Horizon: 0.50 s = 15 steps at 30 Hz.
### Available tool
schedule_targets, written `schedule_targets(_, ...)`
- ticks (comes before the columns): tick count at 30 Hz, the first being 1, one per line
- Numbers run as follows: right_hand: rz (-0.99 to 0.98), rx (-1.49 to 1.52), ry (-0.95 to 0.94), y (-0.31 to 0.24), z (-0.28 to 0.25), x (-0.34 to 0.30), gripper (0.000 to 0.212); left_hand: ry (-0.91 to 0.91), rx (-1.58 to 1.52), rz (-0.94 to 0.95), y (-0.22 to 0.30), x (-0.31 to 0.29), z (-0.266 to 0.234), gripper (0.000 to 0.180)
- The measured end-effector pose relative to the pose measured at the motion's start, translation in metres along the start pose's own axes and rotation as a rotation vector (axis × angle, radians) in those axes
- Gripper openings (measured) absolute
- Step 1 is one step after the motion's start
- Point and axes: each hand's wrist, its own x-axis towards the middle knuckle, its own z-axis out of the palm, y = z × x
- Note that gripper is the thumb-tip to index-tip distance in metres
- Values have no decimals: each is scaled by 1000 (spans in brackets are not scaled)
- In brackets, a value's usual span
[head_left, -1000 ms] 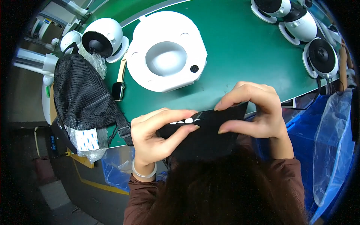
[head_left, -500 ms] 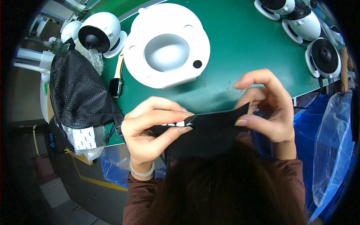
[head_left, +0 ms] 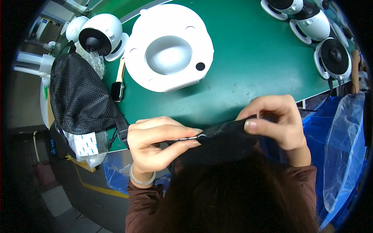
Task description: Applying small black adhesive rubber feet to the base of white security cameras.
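Between my two hands stretches a black fabric piece [head_left: 223,145] with a mesh strip along its upper edge. My left hand [head_left: 157,141] pinches its left end between thumb and fingers, where a thin white-marked edge shows. At the other end, my right hand [head_left: 278,120] grips the upper corner with thumb and forefinger. Hair at the bottom of the view hides the lower part of the fabric. Just beyond my hands stands a white rounded housing [head_left: 171,83] with an oval hollow.
A black mesh bag [head_left: 83,93] lies at the left over clear plastic wrap, beside a smartwatch [head_left: 117,91]. White ball-shaped cameras stand at the back left [head_left: 110,29] and right [head_left: 334,58] of the green table [head_left: 248,50]. Blue plastic sheeting [head_left: 311,155] hangs at the right.
My right hand has closed on the fabric's right corner and come down slightly. The fabric has tilted, so its mesh strip now shows. My left hand keeps its pinch, slightly lower.
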Motion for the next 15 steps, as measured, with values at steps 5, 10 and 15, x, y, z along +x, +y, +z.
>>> schedule_targets(5, -67, 190, 14, 7, 5, 9, 13, 4, 194, 54, 2, 7, 1, 22)
schedule_targets(10, -368, -212, 38, 7, 6, 8, 19, -70, 160, 184, 0, 8, -1, 21)
schedule_targets(15, -596, -666, 100, 0, 7, 3, 28, -70, 239, 182, 4, 7, -2, 19)
